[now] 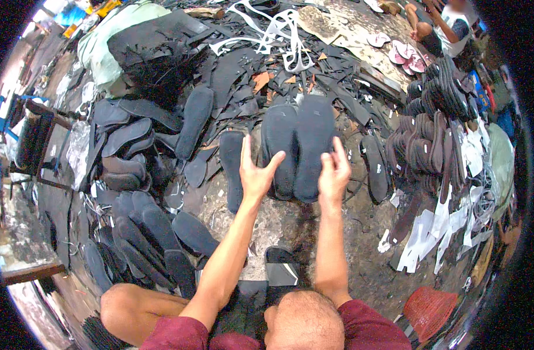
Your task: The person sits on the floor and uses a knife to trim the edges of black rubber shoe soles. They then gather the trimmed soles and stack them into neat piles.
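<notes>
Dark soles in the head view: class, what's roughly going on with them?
A person's left hand, thumb spread, is at the left of two dark soles set side by side; the right hand is at their right edge. Whether either hand touches them is unclear. A single dark sole lies farther left, piled soles lie beyond it, and brown soles are stacked on the right.

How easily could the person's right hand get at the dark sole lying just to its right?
Probably quite easily, yes: the right hand looks open, and mostly a strip of floor lies between it and that dark sole; nothing bulky appears to block the way.
</notes>
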